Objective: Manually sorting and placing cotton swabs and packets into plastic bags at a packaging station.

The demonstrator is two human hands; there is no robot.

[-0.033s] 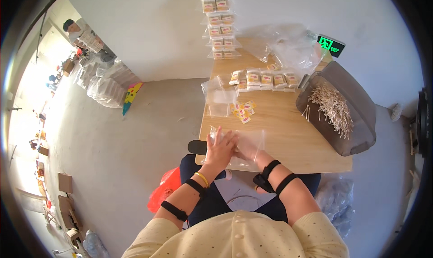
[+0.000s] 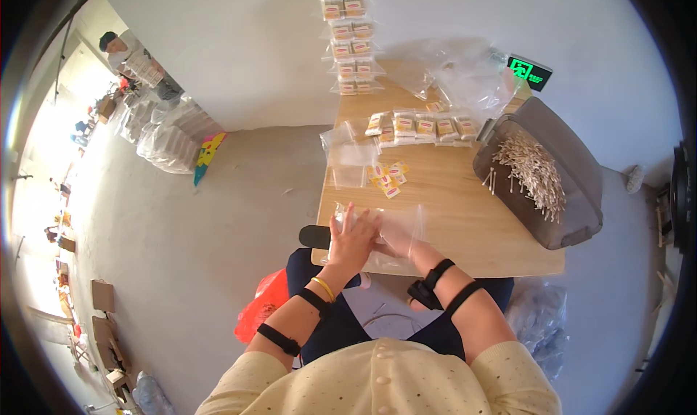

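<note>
At the table's near edge, both hands are at a clear plastic bag [image 2: 410, 222]. My left hand [image 2: 352, 237] lies over the left part of the bag with its fingers stretched out and slightly spread. My right hand [image 2: 393, 241] shows through the clear film. Its fingertips are hidden behind my left hand, so I cannot tell how they are closed. Just beyond the hands lie several small yellow-and-white cards [image 2: 388, 177] in a loose pile. Flat clear bags [image 2: 351, 157] lie to the left of the cards.
A grey bin [image 2: 581, 175] tilts toward me at the right, holding a heap of cotton swabs [image 2: 530, 172]. Filled packets [image 2: 425, 127] stand in a row across the wooden table [image 2: 465, 226]. More packets [image 2: 353, 50] run up the far left edge. Loose plastic [image 2: 472, 77] lies at the back.
</note>
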